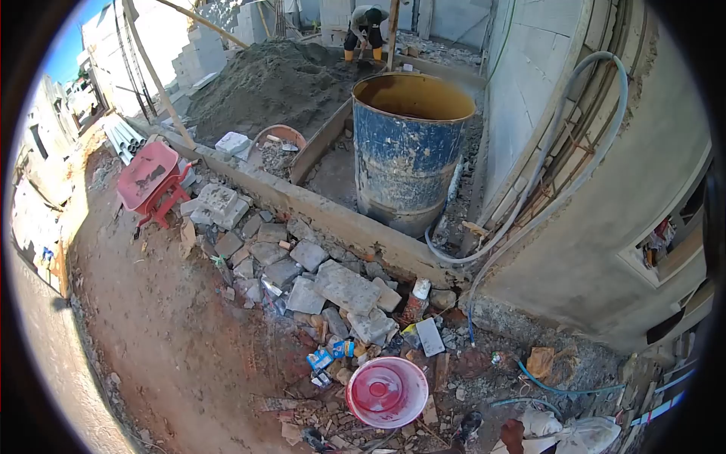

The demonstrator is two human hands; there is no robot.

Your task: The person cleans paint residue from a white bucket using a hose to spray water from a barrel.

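Note:
At the bottom edge, right of the middle, my right hand [512, 436] shows only in part, its fingers closed against crumpled white sacking [586, 436]. My left hand is out of view. Left of the right hand, a pink round tub [386, 393] stands on rubble, with reddish residue inside and a pale coating around its wall. Small blue-and-white packets [321, 359] lie just behind the tub. A pale flat rectangular piece [430, 337] rests to their right.
A large blue drum [408, 163] stands behind a low concrete wall [325, 212]. Broken blocks [346, 287] lie before it. A red wheelbarrow [149, 175] is at left; grey hose [522, 204] hangs at right. Behind, a person [367, 30] bends near a sand heap [265, 91].

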